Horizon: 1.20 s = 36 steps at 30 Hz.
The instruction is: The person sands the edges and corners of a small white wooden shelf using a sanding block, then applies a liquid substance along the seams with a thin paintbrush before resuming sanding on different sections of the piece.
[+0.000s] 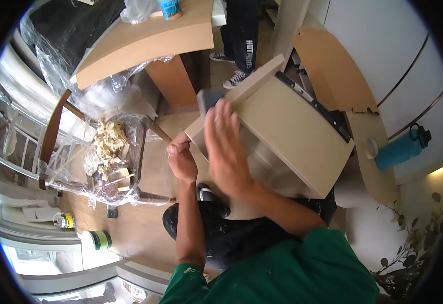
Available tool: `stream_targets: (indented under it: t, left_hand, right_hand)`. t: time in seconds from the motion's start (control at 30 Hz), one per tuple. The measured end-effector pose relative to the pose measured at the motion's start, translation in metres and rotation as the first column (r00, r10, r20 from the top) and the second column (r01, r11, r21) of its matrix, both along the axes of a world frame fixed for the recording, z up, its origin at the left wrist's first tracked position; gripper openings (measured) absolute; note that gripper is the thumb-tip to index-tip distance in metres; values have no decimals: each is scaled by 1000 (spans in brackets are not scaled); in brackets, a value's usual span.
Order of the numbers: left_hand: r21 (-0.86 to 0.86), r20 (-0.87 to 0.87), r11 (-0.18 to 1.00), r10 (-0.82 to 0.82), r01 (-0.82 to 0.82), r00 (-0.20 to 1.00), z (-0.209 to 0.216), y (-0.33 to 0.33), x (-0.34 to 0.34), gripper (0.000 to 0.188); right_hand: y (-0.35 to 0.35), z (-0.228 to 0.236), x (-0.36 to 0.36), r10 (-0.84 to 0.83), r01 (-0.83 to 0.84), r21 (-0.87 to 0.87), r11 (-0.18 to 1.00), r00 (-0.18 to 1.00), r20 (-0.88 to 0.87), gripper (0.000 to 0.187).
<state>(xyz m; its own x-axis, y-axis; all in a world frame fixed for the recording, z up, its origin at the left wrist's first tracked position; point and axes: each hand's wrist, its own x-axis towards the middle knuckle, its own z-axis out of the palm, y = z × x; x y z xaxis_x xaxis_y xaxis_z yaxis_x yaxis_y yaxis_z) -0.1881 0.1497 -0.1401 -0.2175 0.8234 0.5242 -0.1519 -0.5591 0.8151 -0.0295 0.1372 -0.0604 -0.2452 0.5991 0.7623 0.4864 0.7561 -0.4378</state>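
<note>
A beige drawer [290,119] is tilted across my lap, a black slide rail [315,106] along its side. At its near left corner, the fingers of my left hand [183,161] are closed on the edge. My right hand [227,147] lies over the long front edge, fingers stretched and held together, somewhat smeared by motion. A dark grey block [208,100] shows under its fingertips, against the drawer's front panel, and is blurred too. The palm hides part of the drawer. My thumb's place on the block is hidden.
A plastic-wrapped chair [141,152] with a heap of pale scraps [110,144] stands left. Beyond is a cardboard-topped table [145,40]; a person's legs [239,35] stand past the drawer. A blue bottle [401,148] is right, paint tins [97,239] lower left.
</note>
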Motion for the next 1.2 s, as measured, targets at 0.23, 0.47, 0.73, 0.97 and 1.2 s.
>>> stream_targets:
  t: [0.23, 0.47, 0.73, 0.97, 1.2]
  left_hand:
    - [7, 49, 997, -79, 78, 996, 2, -2, -1, 84]
    - [-33, 72, 999, -16, 18, 997, -12, 3, -8, 86]
    - [219, -62, 947, 252, -233, 966, 75, -38, 2, 79]
    - [481, -628, 876, 331, 17, 705, 156, -75, 71, 55]
    - [185, -614, 981, 161, -58, 773, 161, -70, 70, 10]
  right_hand:
    - [-2, -3, -7, -53, 52, -32, 998, 998, -26, 70]
    - [-18, 5, 11, 173, -169, -104, 980, 984, 35, 70]
    - [-85, 51, 122, 435, -592, -366, 718, 792, -429, 63]
    - [-64, 87, 161, -91, -983, -179, -29, 181, -979, 64]
    - [-58, 100, 183, 35, -972, -196, -134, 193, -981, 63]
